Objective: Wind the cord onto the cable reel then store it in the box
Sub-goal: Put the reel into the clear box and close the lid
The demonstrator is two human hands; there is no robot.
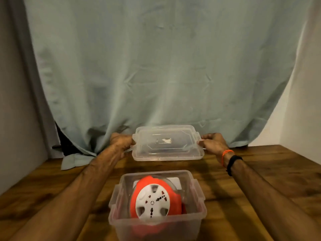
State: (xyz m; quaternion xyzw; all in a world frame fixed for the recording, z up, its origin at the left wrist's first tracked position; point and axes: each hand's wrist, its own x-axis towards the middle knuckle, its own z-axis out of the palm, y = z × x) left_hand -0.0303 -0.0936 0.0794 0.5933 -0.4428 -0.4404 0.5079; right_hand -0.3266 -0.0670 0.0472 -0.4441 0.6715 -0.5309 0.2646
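The cable reel (155, 200), orange with a white face that carries sockets, already lies inside the clear plastic box (198, 213), tilted so that its white face looks up and toward the person. The box stands on the wooden table (278, 180), near the front edge, between the two forearms. No loose cord can be seen on the table or hanging over the rim of the box, so I judge that the winding is finished and the reel is stored; how tidy the cord sits on the reel I cannot tell, because the orange body hides it.

Farther back, both arms reach forward to the transparent lid (167, 143), which is near the curtain (156, 66) and well apart from the box. The left hand (121, 142) grips the left end of the lid with curled fingers, and the right hand (214, 143) grips the right end in the same way, with an orange thread and a dark band on its wrist. Whether the lid is lifted or rests on the table is not clear to me.

What is left, in my judgement, is only to bring the lid toward the person, put it on the box and press it closed
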